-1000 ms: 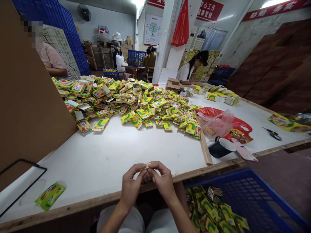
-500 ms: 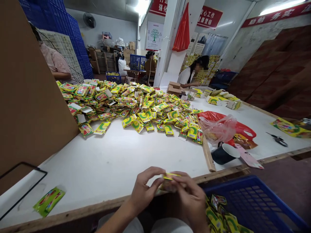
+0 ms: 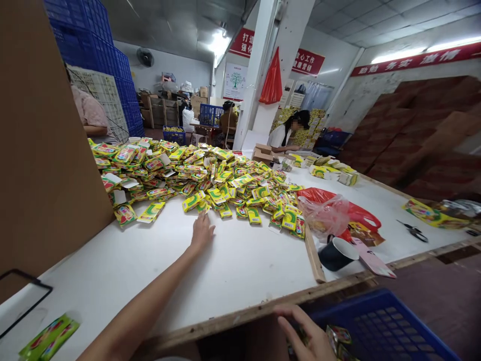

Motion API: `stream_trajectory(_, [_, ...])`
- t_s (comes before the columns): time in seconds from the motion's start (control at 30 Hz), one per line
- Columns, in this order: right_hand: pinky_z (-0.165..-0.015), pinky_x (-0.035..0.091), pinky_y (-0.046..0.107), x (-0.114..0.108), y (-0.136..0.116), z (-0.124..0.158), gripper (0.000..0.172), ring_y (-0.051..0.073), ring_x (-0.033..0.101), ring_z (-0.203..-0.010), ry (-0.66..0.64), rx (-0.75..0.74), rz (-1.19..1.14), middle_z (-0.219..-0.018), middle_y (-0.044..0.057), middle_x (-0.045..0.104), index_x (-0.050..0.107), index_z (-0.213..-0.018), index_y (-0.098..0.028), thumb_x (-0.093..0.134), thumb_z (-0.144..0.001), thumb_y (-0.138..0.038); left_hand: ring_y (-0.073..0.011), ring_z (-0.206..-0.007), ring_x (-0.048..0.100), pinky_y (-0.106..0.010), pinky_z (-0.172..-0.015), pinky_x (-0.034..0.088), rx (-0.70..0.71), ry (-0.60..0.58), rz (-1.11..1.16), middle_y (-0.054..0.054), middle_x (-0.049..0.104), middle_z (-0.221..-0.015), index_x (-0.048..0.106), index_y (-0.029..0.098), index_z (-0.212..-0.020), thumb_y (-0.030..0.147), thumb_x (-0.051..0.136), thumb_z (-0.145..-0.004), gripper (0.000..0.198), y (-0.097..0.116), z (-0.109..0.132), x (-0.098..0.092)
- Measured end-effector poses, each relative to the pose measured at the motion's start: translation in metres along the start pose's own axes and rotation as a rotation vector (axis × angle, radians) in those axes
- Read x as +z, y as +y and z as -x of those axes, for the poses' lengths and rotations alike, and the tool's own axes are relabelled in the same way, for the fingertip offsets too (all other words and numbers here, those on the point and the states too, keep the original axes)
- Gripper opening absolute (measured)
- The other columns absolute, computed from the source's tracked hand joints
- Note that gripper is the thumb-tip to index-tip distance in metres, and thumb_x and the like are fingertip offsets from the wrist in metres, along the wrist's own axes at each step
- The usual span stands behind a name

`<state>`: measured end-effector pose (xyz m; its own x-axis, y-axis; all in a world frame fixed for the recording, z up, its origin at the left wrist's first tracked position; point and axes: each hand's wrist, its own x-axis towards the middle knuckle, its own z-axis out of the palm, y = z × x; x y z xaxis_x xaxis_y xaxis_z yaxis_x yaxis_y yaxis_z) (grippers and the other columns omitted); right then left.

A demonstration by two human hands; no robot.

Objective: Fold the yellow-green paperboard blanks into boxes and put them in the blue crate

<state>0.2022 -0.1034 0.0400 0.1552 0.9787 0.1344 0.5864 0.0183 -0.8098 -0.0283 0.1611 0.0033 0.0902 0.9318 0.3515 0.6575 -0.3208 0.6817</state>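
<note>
My left hand [image 3: 203, 231] reaches across the white table to the front edge of a heap of small yellow-green printed boxes [image 3: 180, 168]. Its fingertips rest at one yellow box [image 3: 204, 205], partly covering it, with the thumb held apart. Low at the front, my right hand [image 3: 304, 333] hovers over the near side of a blue plastic crate [image 3: 391, 321], fingers apart and nothing seen in them. Several shiny packs [image 3: 338, 335] lie in the crate, partly behind that hand.
A large cardboard box [image 3: 48, 130] stands at left, near a green packet [image 3: 48, 338]. A wooden strip [image 3: 313, 255] separates off a dark mug [image 3: 338, 254], a pink phone-like object [image 3: 374, 258], red plastic bags [image 3: 338, 205] and scissors [image 3: 415, 230]. A person [image 3: 287, 133] sits across the table.
Both hands were together at the table edge holding a small yellow box. They have parted: the left moved forward to the heap, the right down toward the crate. That box is out of sight.
</note>
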Motion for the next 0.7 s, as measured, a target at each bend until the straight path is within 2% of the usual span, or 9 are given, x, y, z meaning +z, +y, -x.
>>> stream_trajectory(0.07, [-0.079,0.053,0.030,0.017,-0.011,-0.009,0.021,0.026,0.066,-0.089,0.038,-0.016,-0.069,-0.090,0.008,0.072,0.071,-0.085,-0.024,0.057,-0.081,-0.039,-0.0296,-0.131,0.037,-0.047,-0.109,0.027,0.050,0.050,0.008,-0.015,0.047,-0.137,0.051,0.014,-0.122,0.024,0.054,-0.082,0.041,0.004,0.017,-0.020])
stream_trajectory(0.17, [-0.089,0.048,0.035,0.039,-0.022,-0.026,0.020,0.027,0.061,-0.100,0.109,-0.030,-0.164,-0.103,0.009,0.068,0.067,-0.089,-0.022,0.055,-0.084,-0.037,-0.0239,-0.117,0.052,-0.039,-0.101,0.040,0.182,0.071,0.114,-0.009,0.058,-0.123,0.056,0.020,-0.115,0.027,0.052,-0.085,0.031,0.019,0.047,-0.059])
stream_trajectory(0.23, [-0.095,0.043,0.038,0.058,-0.027,-0.038,0.019,0.026,0.056,-0.109,0.105,-0.052,-0.245,-0.116,0.010,0.063,0.063,-0.098,-0.022,0.055,-0.085,-0.032,-0.0225,-0.107,0.058,-0.036,-0.091,0.047,0.271,-0.043,0.243,-0.008,0.062,-0.114,0.060,0.021,-0.108,0.023,0.053,-0.084,0.025,0.031,0.069,-0.079])
stream_trajectory(0.3, [-0.096,0.043,0.037,0.080,-0.032,-0.049,0.021,0.024,0.055,-0.111,0.053,-0.084,-0.353,-0.121,0.009,0.059,0.057,-0.105,-0.022,0.055,-0.085,-0.028,-0.0211,-0.102,0.060,-0.034,-0.088,0.048,0.286,-0.218,0.344,-0.007,0.065,-0.107,0.062,0.022,-0.104,0.019,0.053,-0.084,0.022,0.041,0.090,-0.087])
stream_trajectory(0.37, [-0.089,0.047,0.034,0.101,-0.036,-0.055,0.021,0.021,0.059,-0.103,-0.015,-0.107,-0.454,-0.111,0.007,0.064,0.052,-0.105,-0.022,0.054,-0.085,-0.024,-0.0200,-0.098,0.061,-0.034,-0.087,0.049,0.215,-0.333,0.448,-0.007,0.065,-0.103,0.060,0.022,-0.103,0.018,0.054,-0.083,0.021,0.044,0.110,-0.085])
stream_trajectory(0.4, [-0.084,0.049,0.032,0.109,-0.036,-0.056,0.019,0.020,0.062,-0.096,-0.038,-0.107,-0.487,-0.103,0.006,0.066,0.051,-0.104,-0.022,0.054,-0.085,-0.023,-0.0198,-0.098,0.061,-0.034,-0.088,0.049,0.155,-0.341,0.514,-0.007,0.064,-0.105,0.057,0.022,-0.105,0.019,0.054,-0.083,0.022,0.043,0.119,-0.081])
stream_trajectory(0.47, [-0.077,0.050,0.029,0.120,-0.035,-0.055,0.017,0.018,0.064,-0.085,-0.048,-0.087,-0.526,-0.089,0.003,0.067,0.049,-0.101,-0.022,0.054,-0.085,-0.022,-0.0194,-0.100,0.061,-0.035,-0.089,0.049,0.019,-0.272,0.663,-0.007,0.060,-0.113,0.048,0.023,-0.110,0.021,0.056,-0.083,0.028,0.040,0.136,-0.070])
stream_trajectory(0.57, [-0.078,0.050,0.029,0.123,-0.031,-0.050,0.017,0.018,0.064,-0.085,-0.021,-0.067,-0.564,-0.091,0.003,0.067,0.050,-0.101,-0.022,0.054,-0.084,-0.022,-0.0198,-0.101,0.063,-0.037,-0.088,0.050,-0.144,-0.211,0.828,-0.008,0.059,-0.116,0.040,0.024,-0.113,0.023,0.056,-0.084,0.033,0.036,0.155,-0.056])
stream_trajectory(0.7, [-0.079,0.051,0.030,0.113,-0.026,-0.049,0.020,0.019,0.064,-0.087,-0.054,-0.076,-0.550,-0.094,0.005,0.068,0.057,-0.104,-0.021,0.056,-0.083,-0.023,-0.0210,-0.100,0.063,-0.034,-0.087,0.050,-0.168,-0.317,0.797,-0.007,0.066,-0.107,0.051,0.022,-0.106,0.026,0.054,-0.085,0.022,0.041,0.163,-0.052])
